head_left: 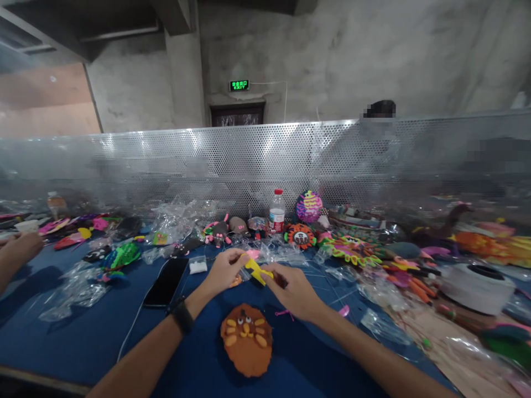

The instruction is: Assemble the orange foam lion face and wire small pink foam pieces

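Note:
My left hand (224, 272), with a dark watch (182, 315) on its wrist, pinches one end of a bright yellow piece of what looks like modelling clay (256, 271). The fingers of my right hand (292, 288) are closed on the piece's other end, so it spans the gap between both hands. On the table below them lies a round orange-brown clay animal face (248, 356), with two small eyes and several yellow-orange lumps. Pink bits (284, 313) lie beside my right hand. Behind the fingers a pink piece (253, 254) is partly hidden.
A phone (166, 282) with a white cable and a small white packet (198, 265) lie left on the blue table (136, 265). A red-capped bottle (277, 213), clay figures (301, 236) and plastic bags stand behind. A white roll (477, 287) is right. Another person's hand (20, 249) appears far left.

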Demonstrator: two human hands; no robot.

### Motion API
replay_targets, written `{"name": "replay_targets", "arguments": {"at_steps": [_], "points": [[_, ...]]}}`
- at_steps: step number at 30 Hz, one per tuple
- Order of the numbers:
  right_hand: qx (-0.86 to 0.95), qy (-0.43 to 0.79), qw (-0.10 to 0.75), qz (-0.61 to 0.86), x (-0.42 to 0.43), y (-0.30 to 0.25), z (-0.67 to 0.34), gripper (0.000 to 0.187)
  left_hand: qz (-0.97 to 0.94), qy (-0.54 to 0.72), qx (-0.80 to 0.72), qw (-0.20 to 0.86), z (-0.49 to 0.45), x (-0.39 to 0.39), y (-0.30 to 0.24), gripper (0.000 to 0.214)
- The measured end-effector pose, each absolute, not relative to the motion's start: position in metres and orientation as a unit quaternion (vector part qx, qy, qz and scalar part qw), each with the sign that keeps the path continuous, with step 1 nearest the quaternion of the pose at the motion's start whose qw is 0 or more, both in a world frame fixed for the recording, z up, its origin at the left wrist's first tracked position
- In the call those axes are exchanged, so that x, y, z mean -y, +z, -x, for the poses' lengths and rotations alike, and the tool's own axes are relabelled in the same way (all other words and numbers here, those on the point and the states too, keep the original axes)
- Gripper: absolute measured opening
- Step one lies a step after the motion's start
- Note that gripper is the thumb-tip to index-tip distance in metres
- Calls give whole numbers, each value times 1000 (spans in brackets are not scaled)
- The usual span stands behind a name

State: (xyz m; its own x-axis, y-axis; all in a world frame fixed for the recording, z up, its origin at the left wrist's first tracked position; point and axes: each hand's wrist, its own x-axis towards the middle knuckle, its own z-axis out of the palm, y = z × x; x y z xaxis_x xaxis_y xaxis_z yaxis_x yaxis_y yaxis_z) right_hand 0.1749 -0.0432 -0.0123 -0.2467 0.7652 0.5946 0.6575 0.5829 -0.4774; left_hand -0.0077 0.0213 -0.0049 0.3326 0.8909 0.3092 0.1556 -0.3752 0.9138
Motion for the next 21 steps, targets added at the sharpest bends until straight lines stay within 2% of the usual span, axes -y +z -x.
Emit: {"name": "replay_targets", "arguments": {"at_steps": [4, 8, 15, 21], "points": [[769, 55, 421, 479, 41, -14, -177, 31, -644, 428, -404, 488, 7, -18, 0, 49], [753, 76, 449, 475, 41, -15, -174, 31, -659, 402, -337, 538, 3, -9, 3, 46], [754, 141, 421, 484, 47, -19, -166, 50, -732, 427, -268, 459, 0, -5, 0, 33], [754, 151, 429, 474, 45, -21, -168, 46, -719, 419, -291, 472, -3, 0, 2, 39]]}}
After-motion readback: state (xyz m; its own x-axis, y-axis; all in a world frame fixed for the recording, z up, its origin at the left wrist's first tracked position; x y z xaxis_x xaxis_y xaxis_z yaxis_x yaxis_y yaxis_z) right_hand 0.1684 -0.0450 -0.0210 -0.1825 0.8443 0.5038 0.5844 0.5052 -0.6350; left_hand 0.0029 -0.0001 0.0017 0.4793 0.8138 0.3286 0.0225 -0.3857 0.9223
